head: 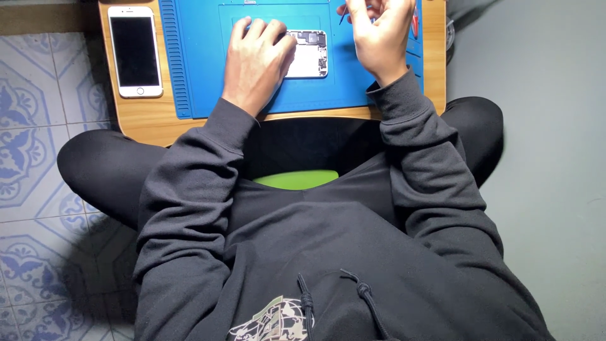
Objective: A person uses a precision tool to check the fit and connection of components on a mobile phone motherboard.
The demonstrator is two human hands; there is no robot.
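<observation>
Fingers: left hand (255, 63) lies flat, fingers spread, pressing on the opened phone (307, 53); right hand (379, 35) pinches a thin dark tool (343, 16).
Opened phone: under left fingertips, just left of the right fingers, on the blue mat (196, 63).
Doing it well: I judge steady downward pressure and small tool movements matter.
Count: two phones, one whole white phone (134, 50) far left; one tool; one mat.

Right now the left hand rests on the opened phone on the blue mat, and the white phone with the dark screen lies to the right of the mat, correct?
Not quite. The head view shows the white phone lying to the left of the blue mat, on the wooden board. The rest holds: the left hand rests on the opened phone on the mat.
</observation>
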